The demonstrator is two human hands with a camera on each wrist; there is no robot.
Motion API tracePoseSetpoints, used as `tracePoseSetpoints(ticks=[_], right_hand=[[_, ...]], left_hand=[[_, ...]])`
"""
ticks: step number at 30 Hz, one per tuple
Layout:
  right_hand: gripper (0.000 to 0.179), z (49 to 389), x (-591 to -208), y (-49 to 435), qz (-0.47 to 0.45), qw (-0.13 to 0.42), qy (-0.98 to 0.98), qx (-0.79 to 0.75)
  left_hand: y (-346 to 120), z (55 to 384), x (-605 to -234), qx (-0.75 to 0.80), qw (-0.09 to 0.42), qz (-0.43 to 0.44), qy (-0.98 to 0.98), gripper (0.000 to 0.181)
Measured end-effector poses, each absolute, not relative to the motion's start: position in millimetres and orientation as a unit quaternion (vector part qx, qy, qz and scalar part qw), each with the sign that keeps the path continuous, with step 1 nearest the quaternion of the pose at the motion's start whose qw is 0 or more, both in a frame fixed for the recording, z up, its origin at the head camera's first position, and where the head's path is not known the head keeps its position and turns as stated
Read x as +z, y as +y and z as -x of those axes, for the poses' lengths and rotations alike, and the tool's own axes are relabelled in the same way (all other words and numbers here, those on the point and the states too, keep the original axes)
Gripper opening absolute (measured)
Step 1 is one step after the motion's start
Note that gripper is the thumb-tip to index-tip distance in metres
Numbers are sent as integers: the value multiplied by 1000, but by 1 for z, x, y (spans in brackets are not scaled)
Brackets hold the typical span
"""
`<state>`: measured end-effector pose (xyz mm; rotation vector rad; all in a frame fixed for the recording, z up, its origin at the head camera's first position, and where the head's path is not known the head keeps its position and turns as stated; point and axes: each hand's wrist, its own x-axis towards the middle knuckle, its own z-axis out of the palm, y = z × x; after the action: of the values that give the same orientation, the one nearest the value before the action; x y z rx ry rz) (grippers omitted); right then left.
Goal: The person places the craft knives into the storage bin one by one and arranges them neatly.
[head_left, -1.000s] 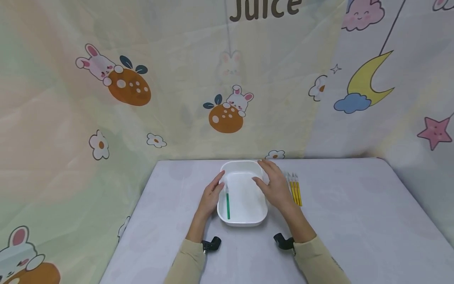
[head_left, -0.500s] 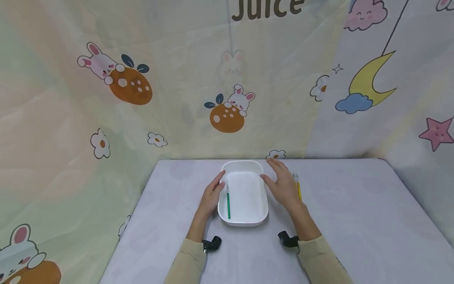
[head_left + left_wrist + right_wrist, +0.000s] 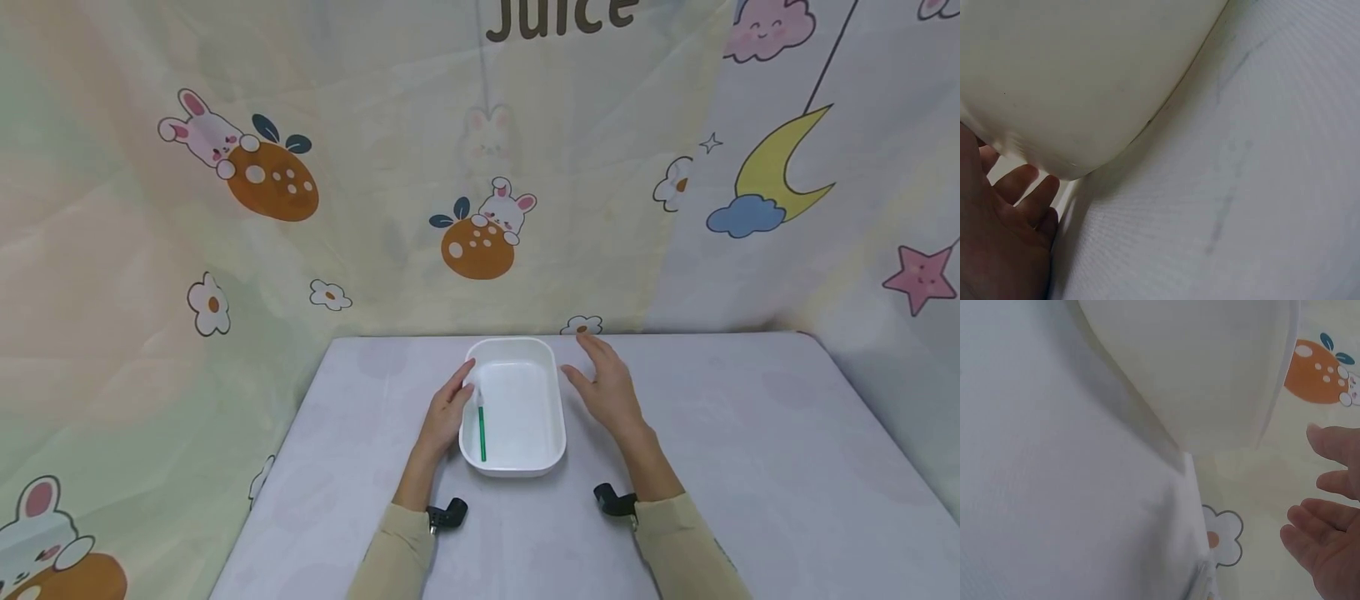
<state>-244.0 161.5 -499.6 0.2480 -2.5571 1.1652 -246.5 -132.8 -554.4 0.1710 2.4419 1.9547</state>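
A white rectangular tray [image 3: 522,417] stands on the table in the head view. Along its left side lies a slim green pen-like stick [image 3: 482,433] with a pale clear end. My left hand [image 3: 447,414] holds the tray's left rim, thumb over the edge; in the left wrist view its bent fingers [image 3: 1041,197] meet the tray's outer wall [image 3: 1066,112]. Spread and holding nothing, my right hand [image 3: 609,390] is just off the tray's right side. Clear pointed ends [image 3: 1200,581] peek in low in the right wrist view; the yellow sticks are hidden behind the right hand.
The table [image 3: 750,467] has a pale cloth over it. A printed fabric backdrop [image 3: 375,208] hangs at its back edge and sides. Each wrist carries a black camera, such as the left wrist camera [image 3: 448,514].
My right hand has left the tray's right rim and shifted rightward, now covering the several yellow sticks seen earlier. The left hand and the tray have stayed put.
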Motion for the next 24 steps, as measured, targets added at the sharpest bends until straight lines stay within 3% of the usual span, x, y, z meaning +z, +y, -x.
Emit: tracePoseSetpoints(ticks=[24], right_hand=[[63, 250, -515, 180, -27, 98, -907, 409]], left_hand=[[-133, 246, -555, 630, 7, -47, 775, 44]])
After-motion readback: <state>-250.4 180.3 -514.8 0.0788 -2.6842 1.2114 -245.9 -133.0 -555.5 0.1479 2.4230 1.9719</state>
